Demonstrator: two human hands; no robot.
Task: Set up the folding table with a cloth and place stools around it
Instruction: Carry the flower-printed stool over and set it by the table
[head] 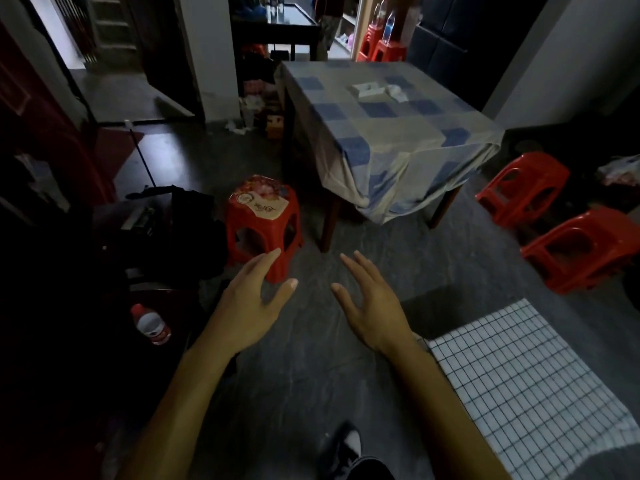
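Already I see cloth (391, 133) on the bench (328, 223); stools (263, 223) near it look unplaced; both hands' (249, 299) fingers (353, 263) apart, empty.

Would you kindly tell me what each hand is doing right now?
Left hand: open, holding nothing.
Right hand: open, holding nothing.
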